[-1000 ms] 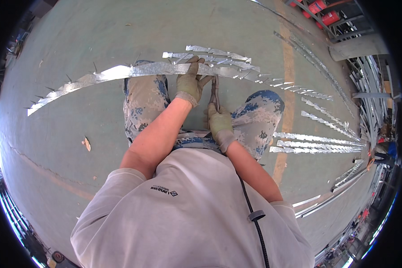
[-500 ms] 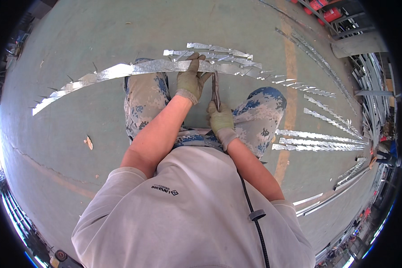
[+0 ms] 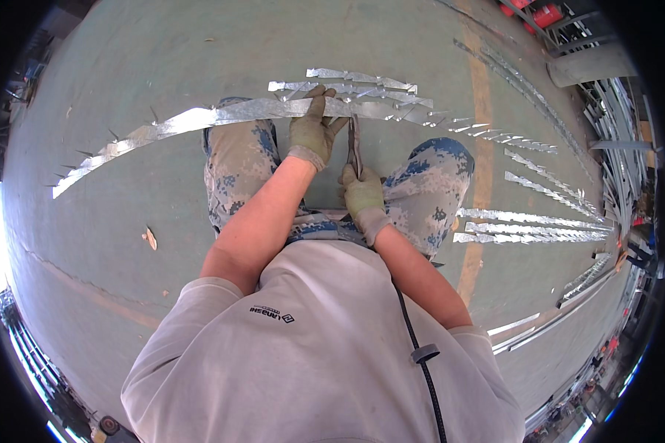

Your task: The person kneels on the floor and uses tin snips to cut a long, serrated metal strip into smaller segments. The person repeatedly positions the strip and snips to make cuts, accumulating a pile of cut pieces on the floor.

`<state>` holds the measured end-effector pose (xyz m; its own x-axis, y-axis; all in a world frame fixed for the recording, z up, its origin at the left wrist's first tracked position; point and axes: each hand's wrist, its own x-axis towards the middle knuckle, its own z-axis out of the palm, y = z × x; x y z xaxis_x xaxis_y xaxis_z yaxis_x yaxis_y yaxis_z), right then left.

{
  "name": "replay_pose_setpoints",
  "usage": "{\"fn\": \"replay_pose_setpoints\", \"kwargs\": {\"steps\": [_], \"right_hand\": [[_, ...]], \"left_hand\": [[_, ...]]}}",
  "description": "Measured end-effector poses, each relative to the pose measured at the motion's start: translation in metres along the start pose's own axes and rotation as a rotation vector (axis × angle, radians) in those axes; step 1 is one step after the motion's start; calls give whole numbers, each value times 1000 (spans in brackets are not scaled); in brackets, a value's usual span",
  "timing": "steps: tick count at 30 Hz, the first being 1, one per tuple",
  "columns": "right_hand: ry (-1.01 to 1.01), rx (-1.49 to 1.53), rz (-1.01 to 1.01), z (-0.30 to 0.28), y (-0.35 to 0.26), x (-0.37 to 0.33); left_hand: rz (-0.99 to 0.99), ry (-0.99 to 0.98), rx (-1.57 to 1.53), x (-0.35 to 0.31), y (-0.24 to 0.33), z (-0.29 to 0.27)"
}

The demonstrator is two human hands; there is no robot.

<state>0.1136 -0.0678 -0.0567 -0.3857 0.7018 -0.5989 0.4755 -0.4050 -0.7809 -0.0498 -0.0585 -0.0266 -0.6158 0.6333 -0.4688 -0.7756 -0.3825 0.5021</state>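
A long shiny metal strip with pointed spikes (image 3: pixel 177 122) stretches across in front of me, over my left knee. My left hand (image 3: pixel 312 133), in a worn glove, is closed around this strip near its middle. In my gloved right hand (image 3: pixel 363 193) are the handles of a pair of pliers (image 3: pixel 355 144), held upright between my knees. The jaws of the pliers meet the strip's near edge just right of my left hand; whether they bite on it cannot be made out. Two shorter spiked strips (image 3: pixel 362 77) lie just beyond.
More spiked strips (image 3: pixel 536 229) lie fanned out on the floor at the right. Long dark strips (image 3: pixel 524 92) rest further off at the far right, near racks holding metal stock (image 3: pixel 615 140). A dry leaf (image 3: pixel 151 238) is on the floor at the left.
Almost nothing differs. Both hands keep their hold, and the strip's left end sits slightly lower in the picture.
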Motion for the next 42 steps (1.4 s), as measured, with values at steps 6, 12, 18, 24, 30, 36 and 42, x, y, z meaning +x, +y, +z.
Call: {"fn": "replay_pose_setpoints", "kwargs": {"steps": [6, 12, 18, 24, 30, 36, 42], "right_hand": [[102, -92, -181, 6, 24, 16], [79, -139, -117, 5, 10, 8], [-284, 300, 214, -25, -44, -22], [-594, 517, 350, -41, -55, -34], [-417, 359, 349, -29, -56, -34], [-306, -111, 135, -9, -34, -15], [-268, -738, -280, -1, 6, 6]], "left_hand": [[-23, -147, 402, 10, -11, -23], [-349, -62, 749, -18, -28, 13], [-447, -36, 734, -18, -27, 19], [-469, -41, 624, -19, -22, 22], [-490, 61, 696, -15, -28, 34], [-441, 202, 954, -13, -46, 38], [-642, 273, 1020, -3, -47, 38]]}}
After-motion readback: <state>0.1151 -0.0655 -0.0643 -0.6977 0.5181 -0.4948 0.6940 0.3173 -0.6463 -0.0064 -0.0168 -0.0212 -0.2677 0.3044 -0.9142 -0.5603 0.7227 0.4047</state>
